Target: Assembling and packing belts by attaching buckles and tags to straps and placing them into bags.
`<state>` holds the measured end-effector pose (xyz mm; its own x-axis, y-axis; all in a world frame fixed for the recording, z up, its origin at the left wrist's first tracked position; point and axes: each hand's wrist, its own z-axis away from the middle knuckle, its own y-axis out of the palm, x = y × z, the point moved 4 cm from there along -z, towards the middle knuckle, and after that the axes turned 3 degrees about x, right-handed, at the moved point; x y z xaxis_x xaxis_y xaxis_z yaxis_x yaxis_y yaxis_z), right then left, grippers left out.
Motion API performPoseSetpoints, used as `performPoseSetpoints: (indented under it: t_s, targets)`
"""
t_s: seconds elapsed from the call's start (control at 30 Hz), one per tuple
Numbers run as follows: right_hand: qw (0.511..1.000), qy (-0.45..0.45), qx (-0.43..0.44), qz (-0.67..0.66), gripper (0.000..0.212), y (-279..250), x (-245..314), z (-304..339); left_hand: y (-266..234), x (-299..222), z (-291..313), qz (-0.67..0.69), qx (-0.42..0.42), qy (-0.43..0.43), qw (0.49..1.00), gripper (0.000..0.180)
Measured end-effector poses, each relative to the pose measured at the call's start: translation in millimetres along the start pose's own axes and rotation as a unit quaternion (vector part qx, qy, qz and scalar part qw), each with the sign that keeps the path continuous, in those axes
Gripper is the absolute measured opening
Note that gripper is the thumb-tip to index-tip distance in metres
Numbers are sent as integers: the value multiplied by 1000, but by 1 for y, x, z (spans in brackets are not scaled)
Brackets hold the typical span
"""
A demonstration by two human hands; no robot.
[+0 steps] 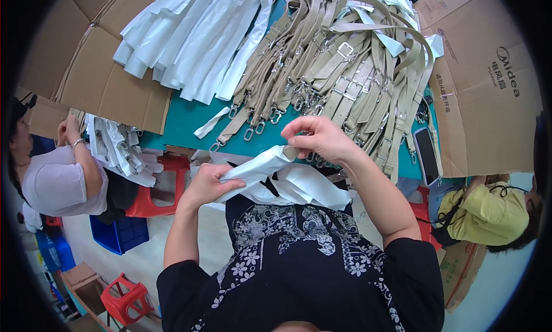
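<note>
Clamping white wrapper (pixel 259 164) in left hand (pixel 208 185), right hand (pixel 319 140) at its end, grip unclear, beige strap (pixel 291 153) hidden except tip

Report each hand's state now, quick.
Left hand: closed, holding the white wrapping.
Right hand: fingers curled by the tan end showing from that wrapping; whether they grip it cannot be told.
</note>
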<state>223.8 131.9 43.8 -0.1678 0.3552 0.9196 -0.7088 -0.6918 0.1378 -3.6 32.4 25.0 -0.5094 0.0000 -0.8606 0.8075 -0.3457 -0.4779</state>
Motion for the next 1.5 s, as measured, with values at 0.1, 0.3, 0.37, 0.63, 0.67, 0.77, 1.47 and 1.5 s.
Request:
performPoseSetpoints:
  t_s: [0.1, 0.3, 0.37, 0.63, 0.67, 0.77, 1.47, 1.5]
  targets:
    - [992, -79, -6, 99, 23, -3, 9, 14, -1, -11, -1, -27, 2, 38, 999, 22]
    - [908, -169, -100, 369, 9, 15, 15, 31, 2, -24, -3, -43, 8, 48, 998, 23]
    - [718, -381, -233, 533, 8, 25, 20, 45, 4, -27, -3, -38, 40, -9, 998, 23]
    - [925, -179, -29, 334, 28, 4, 20, 49, 5, -43, -8, -41, 90, -5, 995, 25]
    - [907, -134, 20, 398, 28, 14, 19, 51, 10, -51, -12, -52, 122, 25, 991, 27]
    - [883, -106, 113, 444, 29, 18, 22, 72, 15, -54, -10, 8, 192, 34, 981, 34]
    - [896, 186, 17, 402, 25, -46, -142, 181, 108, 112, 35, 63, -65, -137, 986, 32]
    - [914, 98, 24, 394, 24, -27, -120, 162, 111, 120, 37, 60, -24, -143, 988, 34]
